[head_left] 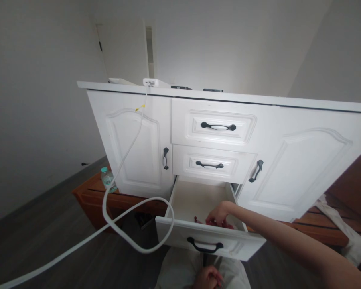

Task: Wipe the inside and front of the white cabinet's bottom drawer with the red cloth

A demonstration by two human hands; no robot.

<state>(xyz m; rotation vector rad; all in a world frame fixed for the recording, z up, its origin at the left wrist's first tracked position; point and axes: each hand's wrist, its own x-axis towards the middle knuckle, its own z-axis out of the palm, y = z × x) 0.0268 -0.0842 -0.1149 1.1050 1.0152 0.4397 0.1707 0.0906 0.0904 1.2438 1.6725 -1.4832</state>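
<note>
The bottom drawer [198,196] of a white cabinet is pulled out. My right hand [219,214] reaches over its front panel from the right, with fingers curled downward inside. A small dark-red item [197,220] shows beside the fingers, and more red appears under the hand. The drawer front hides the fingertips, so I cannot tell the item's kind. Low in the view, my left hand [208,277] rests near my lap below the drawer, its fingers curled closed. Whatever it may hold is too dim to name.
A white cable [138,249] loops in front of the cabinet [138,148], running from a white charger [150,82] on top. Two dark flat devices lie up there. A bottle [107,178] stands on the wooden bench [90,196]. White cloth [349,233] hangs at right.
</note>
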